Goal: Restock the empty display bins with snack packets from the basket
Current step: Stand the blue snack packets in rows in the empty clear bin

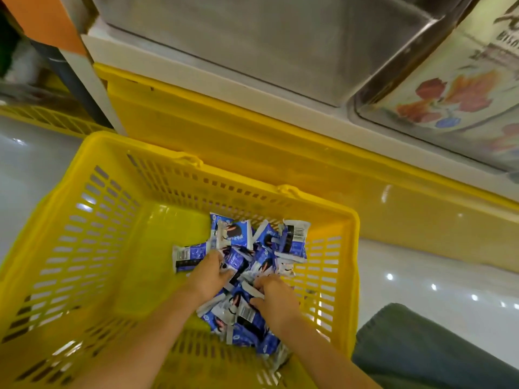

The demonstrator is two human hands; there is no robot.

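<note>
Looking straight down into the yellow basket [84, 209], which sits on the floor [421, 270] right up against the yellow base [224, 130] of the display. The packets [236, 237] are all in the basket: blue/white ones in a loose heap on the right half of the bottom, some face up, some w/ the barcode side showing, a couple leaning on the right wall.

Both hands are down in the heap. Left hand [209, 275] is on the left edge of the pile, fingers bent down and dug in among the packets, so it's got a grip on some, tho I can't tell how many. Right hand [276, 297] is closer to the near right corner, fingers curled over a few packets w/ the thumb tucked against them from the side. So both are closed on packets, neither spread wide. The hands are near each other but not touching.

Above the base there's a white ledge w/ a steel bin [252, 51] on it. Next to that on the right is a 2nd bin [449, 88] w/ printed packs, orange/red pics on them, too blurry to read. A knee [415, 346] in grey-green fabric shows bottom right, just beside the basket.
</note>
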